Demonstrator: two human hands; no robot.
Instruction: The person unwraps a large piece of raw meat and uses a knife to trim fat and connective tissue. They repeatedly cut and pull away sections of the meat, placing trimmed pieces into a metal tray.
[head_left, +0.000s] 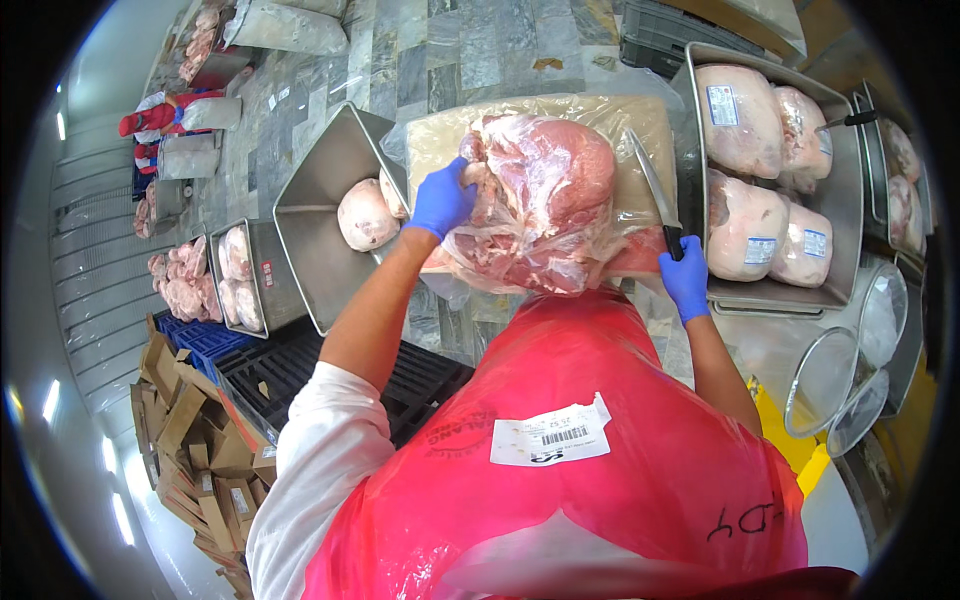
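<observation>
A large raw cut of meat [550,190], pink-red with pale fat, lies on a plastic-covered block [440,130] in front of me. Clear plastic film clings round its lower part. My left hand [443,198], in a blue glove, grips the meat's left edge with bent fingers. In my right hand [685,280], also blue-gloved, is a knife [655,185]. Its black handle sits in my fist and the blade points up and away, over the block's right side. The blade is apart from the large cut. A flatter piece of meat [640,252] lies beside my right hand.
At right, a metal bin [700,60] holds several wrapped, labelled meat pieces. Another metal bin [300,205] at left holds pale pieces. Black pallets [420,375] and flattened cardboard [205,455] lie lower left. Wire-rimmed baskets [822,380] stand lower right. Other people [165,120] are far left.
</observation>
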